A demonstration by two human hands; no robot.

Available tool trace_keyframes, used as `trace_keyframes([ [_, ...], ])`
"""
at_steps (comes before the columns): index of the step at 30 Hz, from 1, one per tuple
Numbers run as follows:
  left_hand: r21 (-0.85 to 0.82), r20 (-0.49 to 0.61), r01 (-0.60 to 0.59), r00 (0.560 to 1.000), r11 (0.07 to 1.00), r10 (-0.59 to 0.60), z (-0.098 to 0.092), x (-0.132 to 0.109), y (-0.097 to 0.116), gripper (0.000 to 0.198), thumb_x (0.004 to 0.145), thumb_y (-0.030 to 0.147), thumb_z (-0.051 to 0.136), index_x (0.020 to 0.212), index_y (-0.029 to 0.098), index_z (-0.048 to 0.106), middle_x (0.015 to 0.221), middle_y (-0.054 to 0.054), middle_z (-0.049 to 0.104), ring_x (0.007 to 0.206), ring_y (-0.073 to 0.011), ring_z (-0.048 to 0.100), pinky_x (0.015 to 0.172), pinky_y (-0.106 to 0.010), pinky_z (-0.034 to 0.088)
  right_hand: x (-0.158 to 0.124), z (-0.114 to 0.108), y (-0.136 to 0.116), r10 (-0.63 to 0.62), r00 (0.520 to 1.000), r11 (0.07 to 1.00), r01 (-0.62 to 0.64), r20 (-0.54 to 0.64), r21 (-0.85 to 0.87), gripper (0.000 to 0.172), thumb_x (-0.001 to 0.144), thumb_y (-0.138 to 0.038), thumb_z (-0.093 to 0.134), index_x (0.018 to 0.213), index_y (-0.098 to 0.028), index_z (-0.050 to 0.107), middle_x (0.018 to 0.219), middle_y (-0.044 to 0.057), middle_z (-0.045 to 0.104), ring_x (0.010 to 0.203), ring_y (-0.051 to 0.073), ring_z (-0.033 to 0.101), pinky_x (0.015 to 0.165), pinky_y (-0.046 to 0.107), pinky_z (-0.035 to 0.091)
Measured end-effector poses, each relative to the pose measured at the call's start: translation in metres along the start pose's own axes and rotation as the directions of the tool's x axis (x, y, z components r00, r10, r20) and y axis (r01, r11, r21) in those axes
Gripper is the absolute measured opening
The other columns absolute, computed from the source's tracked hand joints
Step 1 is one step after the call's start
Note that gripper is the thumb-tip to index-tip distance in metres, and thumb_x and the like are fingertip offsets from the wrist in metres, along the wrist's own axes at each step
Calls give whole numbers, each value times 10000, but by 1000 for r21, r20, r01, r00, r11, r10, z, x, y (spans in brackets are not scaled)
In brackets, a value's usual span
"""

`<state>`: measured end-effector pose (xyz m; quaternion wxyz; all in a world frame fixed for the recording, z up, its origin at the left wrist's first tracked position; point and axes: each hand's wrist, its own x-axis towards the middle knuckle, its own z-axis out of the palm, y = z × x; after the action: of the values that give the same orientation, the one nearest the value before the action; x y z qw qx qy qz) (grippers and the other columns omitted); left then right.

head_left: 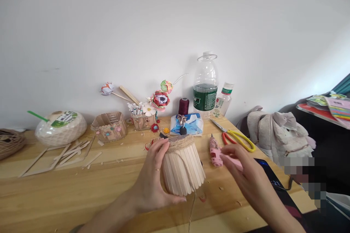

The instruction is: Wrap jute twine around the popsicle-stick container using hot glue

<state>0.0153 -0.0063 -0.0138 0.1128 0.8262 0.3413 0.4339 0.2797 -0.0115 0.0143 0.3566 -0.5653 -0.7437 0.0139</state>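
Note:
My left hand (153,178) wraps round a small pot made of wooden craft sticks (182,169), held just above the wooden table (68,189). Brown twine (179,143) is wound round the pot's top, and a loose end hangs down past its base. My right hand (240,169) is curled round the handle of a pink glue gun (215,151), whose nozzle points away from me, to the right of the pot.
Yellow-handled scissors (237,138), a phone (269,174), a tissue pack (188,123), a maroon thread spool (183,106) and a large water bottle (205,83) stand behind. Loose craft sticks (68,153), a stick basket (109,126) and a twine ball (9,142) lie left. A bag (276,134) sits right.

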Motion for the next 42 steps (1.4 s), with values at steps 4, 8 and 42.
trace_keyframes([
  [4, -7, -13, -31, 999, 999, 31, 1, -1, 0, 1197, 550, 344, 831, 1442, 213, 44, 1403, -202, 216, 1307, -398, 246, 1043, -610, 258, -11, 7, -55, -162, 986, 986, 163, -47, 17, 299, 861, -519, 482, 827, -224, 521, 711, 15, 610, 605, 162, 599, 518, 260, 493],
  [8, 15, -32, -53, 998, 998, 54, 2, 0, 1, 1151, 578, 306, 812, 1441, 202, 58, 1395, -208, 232, 1295, -401, 260, 1038, -631, 237, -23, 32, -79, -74, 994, 996, 78, -74, 48, 289, 874, -486, 485, 781, -213, 516, 697, 9, 578, 587, 145, 579, 489, 234, 461],
  [42, 185, -7, -236, 970, 954, 241, -3, 7, 4, 1056, 622, 347, 765, 1429, 193, 101, 1292, -201, 327, 1229, -399, 346, 977, -611, 346, 7, 12, -73, 8, 986, 989, 17, -169, 147, 192, 870, -273, 506, 725, -196, 606, 520, -30, 568, 440, 104, 496, 458, 211, 374],
])
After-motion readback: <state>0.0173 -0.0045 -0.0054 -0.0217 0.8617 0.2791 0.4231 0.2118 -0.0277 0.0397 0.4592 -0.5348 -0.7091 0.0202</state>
